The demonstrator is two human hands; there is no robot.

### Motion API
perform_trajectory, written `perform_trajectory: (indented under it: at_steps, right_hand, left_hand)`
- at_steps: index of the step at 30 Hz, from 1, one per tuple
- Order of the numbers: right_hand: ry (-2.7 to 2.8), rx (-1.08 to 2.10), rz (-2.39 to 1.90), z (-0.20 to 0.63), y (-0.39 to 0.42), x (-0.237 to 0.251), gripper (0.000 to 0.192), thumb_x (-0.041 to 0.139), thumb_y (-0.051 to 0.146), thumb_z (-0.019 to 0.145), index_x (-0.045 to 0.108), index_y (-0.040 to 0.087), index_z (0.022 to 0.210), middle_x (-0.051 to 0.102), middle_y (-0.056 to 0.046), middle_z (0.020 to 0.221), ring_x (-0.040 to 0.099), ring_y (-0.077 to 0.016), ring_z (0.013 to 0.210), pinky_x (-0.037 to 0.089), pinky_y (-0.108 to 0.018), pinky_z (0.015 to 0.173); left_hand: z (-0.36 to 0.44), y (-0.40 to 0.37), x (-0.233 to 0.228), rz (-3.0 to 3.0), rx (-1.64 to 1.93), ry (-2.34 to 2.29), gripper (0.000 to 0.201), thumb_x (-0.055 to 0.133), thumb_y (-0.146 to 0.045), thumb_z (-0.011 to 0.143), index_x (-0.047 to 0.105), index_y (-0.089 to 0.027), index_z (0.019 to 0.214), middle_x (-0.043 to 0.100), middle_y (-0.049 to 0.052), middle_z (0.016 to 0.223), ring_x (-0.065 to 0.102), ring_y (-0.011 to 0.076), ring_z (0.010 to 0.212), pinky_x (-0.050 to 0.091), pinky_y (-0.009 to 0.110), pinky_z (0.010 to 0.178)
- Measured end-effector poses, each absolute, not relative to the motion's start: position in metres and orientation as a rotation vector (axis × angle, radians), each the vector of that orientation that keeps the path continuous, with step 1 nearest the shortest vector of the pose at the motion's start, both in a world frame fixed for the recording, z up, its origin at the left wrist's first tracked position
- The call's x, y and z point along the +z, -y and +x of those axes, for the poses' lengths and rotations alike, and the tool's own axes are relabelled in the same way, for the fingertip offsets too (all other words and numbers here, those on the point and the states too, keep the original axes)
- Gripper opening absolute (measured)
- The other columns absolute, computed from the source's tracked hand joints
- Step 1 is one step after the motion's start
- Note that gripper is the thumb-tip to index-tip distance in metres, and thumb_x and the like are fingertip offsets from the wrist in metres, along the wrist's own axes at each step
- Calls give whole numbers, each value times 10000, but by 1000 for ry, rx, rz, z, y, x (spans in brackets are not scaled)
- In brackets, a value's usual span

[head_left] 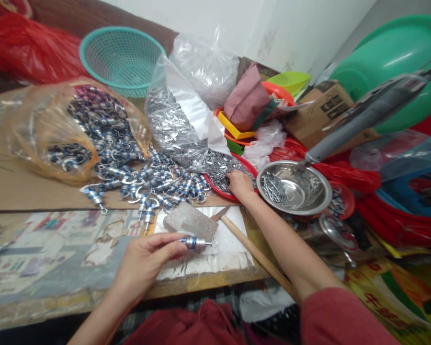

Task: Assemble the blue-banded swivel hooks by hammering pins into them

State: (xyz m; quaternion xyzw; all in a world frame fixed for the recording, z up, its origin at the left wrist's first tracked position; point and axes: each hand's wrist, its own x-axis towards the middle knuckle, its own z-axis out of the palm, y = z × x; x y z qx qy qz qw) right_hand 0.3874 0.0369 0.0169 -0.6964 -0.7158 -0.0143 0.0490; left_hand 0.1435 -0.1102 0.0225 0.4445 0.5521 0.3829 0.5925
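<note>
My left hand [153, 254] pinches a blue-and-silver metal fitting [197, 243] between thumb and fingers, its ring end pointing right. The fitting is held just in front of a grey stone block [190, 220] on a white sheet [230, 256]. My right hand [240, 184] reaches into a red tray [221, 193] heaped with small flat metal pieces [217, 165]. Its fingers are curled down among the pieces, and what they grip is hidden. Left of the tray lies a pile of similar blue-and-silver fittings [158, 179], some with curved hooks.
A wooden-handled tool [255, 251] lies under my right forearm. A steel bowl [318, 203] holds metal pins [273, 188]. A grey pole [366, 115] slants above it. Behind stand a bag of fittings [25, 110], a clear bag of metal pieces [175, 124] and a turquoise basket [122, 60].
</note>
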Motion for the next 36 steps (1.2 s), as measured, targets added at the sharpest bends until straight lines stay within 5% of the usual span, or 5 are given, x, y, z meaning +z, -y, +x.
perform_trajectory:
  at_steps: [6,11,18,29,36]
  right_hand:
    - [2085,-39,-2048,399,-18,23,211,473,142,842,657,135,945,643,-127,948,591,-213,922,435,-311,815]
    - [2128,154,-1727,368,51,44,201,466,229,872,663,196,891,661,-17,806,612,-118,745,479,-224,697]
    - [2120,545,-1008,315,115,56,180,481,97,826,656,126,860,637,-64,753,582,-139,704,478,-247,635]
    - [2228,345,-919,316,115,59,279,396,37,806,654,130,858,647,-84,779,573,-161,714,474,-281,618]
    - [2191,273,-834,321,121,47,211,545,157,817,590,99,1014,628,-120,909,587,-167,847,501,-271,726]
  left_hand:
    - [140,110,25,1436,1048,-1300,78,662,-267,643,731,-250,612,721,55,953,627,239,955,471,344,864]
    - [148,116,24,1442,1046,-1354,78,652,-269,673,725,-244,661,749,22,790,678,199,782,520,295,781]
    - [151,128,23,1321,1148,-1353,383,672,-321,662,648,-214,1029,754,14,794,699,206,701,540,339,778]
    - [148,127,34,1520,1177,-1408,219,676,-253,661,725,-287,871,753,-17,840,690,212,751,528,298,773]
    - [143,119,34,1277,1058,-1300,72,669,-284,671,730,-282,709,740,-24,758,661,182,738,510,248,725]
